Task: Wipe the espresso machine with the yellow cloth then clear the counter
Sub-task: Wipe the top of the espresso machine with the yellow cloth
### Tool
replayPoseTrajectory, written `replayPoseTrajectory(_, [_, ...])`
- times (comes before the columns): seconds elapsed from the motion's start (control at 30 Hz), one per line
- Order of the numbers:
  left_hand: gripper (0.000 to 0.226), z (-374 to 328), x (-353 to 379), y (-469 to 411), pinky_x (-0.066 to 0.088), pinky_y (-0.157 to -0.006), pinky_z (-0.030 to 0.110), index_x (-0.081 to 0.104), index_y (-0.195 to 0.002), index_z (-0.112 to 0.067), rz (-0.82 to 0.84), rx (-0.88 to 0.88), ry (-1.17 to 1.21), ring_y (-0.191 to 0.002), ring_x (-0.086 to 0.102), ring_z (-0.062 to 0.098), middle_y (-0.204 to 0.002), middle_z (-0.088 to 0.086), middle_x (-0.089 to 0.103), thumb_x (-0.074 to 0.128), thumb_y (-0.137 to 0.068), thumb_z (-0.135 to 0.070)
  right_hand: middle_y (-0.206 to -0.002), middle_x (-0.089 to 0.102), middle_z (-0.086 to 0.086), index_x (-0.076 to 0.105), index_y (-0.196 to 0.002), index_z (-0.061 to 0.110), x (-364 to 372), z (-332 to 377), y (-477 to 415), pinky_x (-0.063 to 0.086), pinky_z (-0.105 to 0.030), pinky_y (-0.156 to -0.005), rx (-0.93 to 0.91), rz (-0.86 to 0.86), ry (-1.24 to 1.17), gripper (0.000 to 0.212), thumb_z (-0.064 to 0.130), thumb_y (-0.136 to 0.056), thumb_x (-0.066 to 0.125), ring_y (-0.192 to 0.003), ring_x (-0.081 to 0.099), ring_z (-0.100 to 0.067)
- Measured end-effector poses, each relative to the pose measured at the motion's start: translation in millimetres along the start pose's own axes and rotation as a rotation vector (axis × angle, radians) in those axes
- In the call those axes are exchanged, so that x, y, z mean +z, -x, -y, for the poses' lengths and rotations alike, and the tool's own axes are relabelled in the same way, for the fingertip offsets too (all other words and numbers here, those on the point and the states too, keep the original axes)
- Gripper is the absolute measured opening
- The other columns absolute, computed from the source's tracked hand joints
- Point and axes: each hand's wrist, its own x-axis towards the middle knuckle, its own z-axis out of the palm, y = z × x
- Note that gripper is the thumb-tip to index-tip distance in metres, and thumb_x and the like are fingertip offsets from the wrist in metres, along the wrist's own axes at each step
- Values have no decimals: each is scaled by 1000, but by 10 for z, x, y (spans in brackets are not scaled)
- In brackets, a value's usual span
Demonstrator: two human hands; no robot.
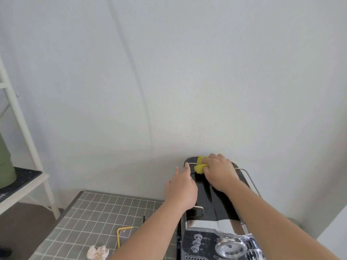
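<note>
Pale grey wall (169, 72) fills most of the view above a grey-tiled counter (90, 212) with white grout lines. At far left, a white shelf unit (22, 128) carries a black ribbed mat and a green container (5, 166), only partly in view.

The espresso machine (206, 199) stands at the counter's right end, against the wall. It has a glossy black top, a chrome front with knobs and a thin metal rail (251, 181) along its sides.

My right hand (219, 171) lies on the far end of the machine's top, its fingers curled over the yellow cloth (200, 167) and pressing it to the black surface near the wall. The bunched cloth shows to the left of my knuckles.

My left hand (181, 190) rests on the left edge of the top, fingers straight and slightly spread, holding nothing, its fingertips near the cloth.

On the tiles left of the machine lie a yellow-rimmed clear item (122, 235) and, nearer me, a ball of crumpled paper (97, 252).
</note>
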Motion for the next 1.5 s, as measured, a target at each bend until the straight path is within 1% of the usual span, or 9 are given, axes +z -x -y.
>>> replayPoseTrajectory(0.13, [52,-6,-16,27,24,-115,44,5,-154,-23,10,1,-18,-148,16,25,-160,8,15,20,-103,-21,-111,57,-3,57,-113,17,14,56,-15,35,-35,-82,-41,27,2,31,21,-90,36,-102,45,-24])
replayPoseTrajectory(0.33, [52,-11,-37,69,25,-115,44,6,-153,-23,14,-2,-11,-148,17,24,-158,8,24,20,-104,-19,-121,50,-9,48,-121,11,-30,-201,10,41,-37,-87,160,53,-67,33,21,-92,35,-107,45,-28])
replayPoseTrajectory(0.5, [53,-18,-33,46,27,-114,45,4,-153,-23,22,-14,-31,-145,25,27,-160,9,14,20,-103,-21,-140,42,-1,44,-134,26,-15,-92,-148,36,-41,-102,53,204,-46,44,22,-92,32,-123,39,-26])
replayPoseTrajectory(0.7, [54,-30,-23,25,26,-115,44,3,-153,-23,27,-20,-22,-146,22,27,-161,7,11,21,-103,-20,-150,33,8,42,-137,31,-13,-124,-238,23,-36,-113,13,323,-182,46,22,-94,31,-138,28,-16])
replayPoseTrajectory(0.9, [54,-19,2,4,26,-114,44,2,-153,-26,28,-36,4,-144,26,26,-161,9,9,20,-103,-22,-145,38,13,48,-130,39,20,-61,-322,24,-43,-110,2,288,-185,44,25,-92,29,-134,32,-14])
replayPoseTrajectory(1.0, [52,-8,5,9,27,-114,44,3,-153,-28,26,-36,9,-144,28,25,-161,8,12,19,-103,-23,-140,44,7,48,-130,29,27,-93,-309,31,-42,-101,54,212,-78,43,27,-93,27,-126,39,-19])
replayPoseTrajectory(1.1, [52,-5,-5,16,26,-114,44,4,-153,-28,28,-26,10,-145,25,24,-160,6,16,19,-103,-22,-124,53,-3,54,-118,17,3,-121,-291,37,-40,-88,183,126,47,40,32,-92,26,-112,47,-25])
replayPoseTrajectory(1.23, [53,8,-12,11,24,-115,43,3,-153,-27,34,-15,5,-146,23,24,-160,7,17,19,-103,-21,-116,54,-6,55,-111,12,10,-85,-309,36,-38,-79,249,101,113,40,33,-93,27,-105,49,-27])
replayPoseTrajectory(1.5, [54,26,7,-27,24,-115,43,1,-153,-27,37,-15,7,-146,22,24,-161,7,9,20,-103,-22,-139,44,5,47,-133,28,107,114,-440,29,-42,-102,-19,238,-72,44,27,-94,27,-126,38,-20])
